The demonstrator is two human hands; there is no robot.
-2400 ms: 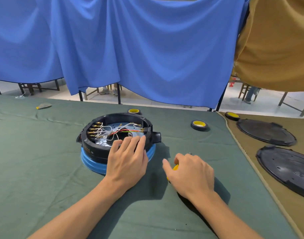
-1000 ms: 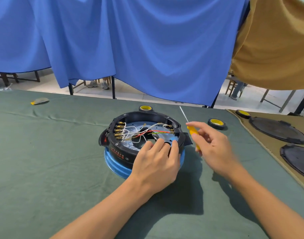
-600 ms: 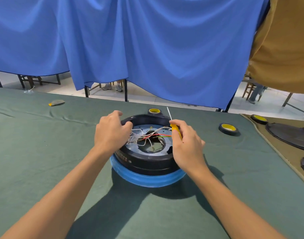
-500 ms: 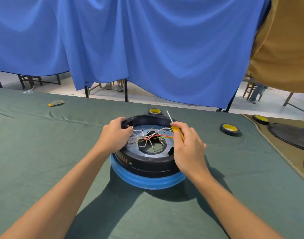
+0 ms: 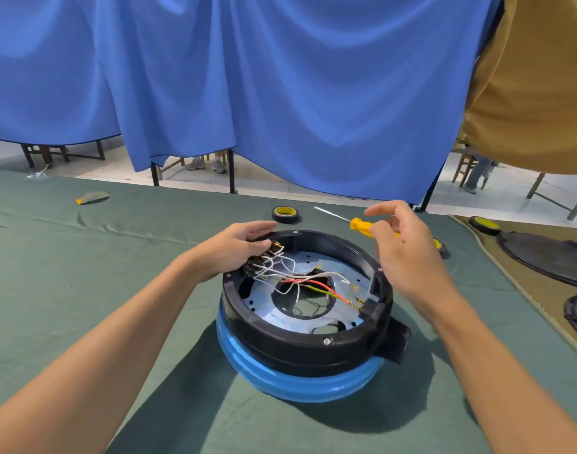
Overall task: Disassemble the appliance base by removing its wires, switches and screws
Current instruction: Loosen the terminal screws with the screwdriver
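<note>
Here, your left hand (image 5: 234, 250) clasps the rigid appliance base (image 5: 300, 348) at its far-left rim; your right hand (image 5: 408, 257) loosely pinches the yellow screwdriver (image 5: 359, 223). Treat the thin wires (image 5: 300, 280) as fragile: grip them at the terminals.

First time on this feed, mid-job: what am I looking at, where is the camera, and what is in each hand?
No machine: these are a person's two bare hands, filmed by one camera on their head, looking forward and down. On the green table stands the round black-and-blue base, open on top, wires showing. The left hand touches its far rim by the wire ends; whether it grips, I cannot tell. The right hand pinches a yellow screwdriver, shaft pointing away and left. A tape roll lies behind the base; black lids lie at the right.
</note>
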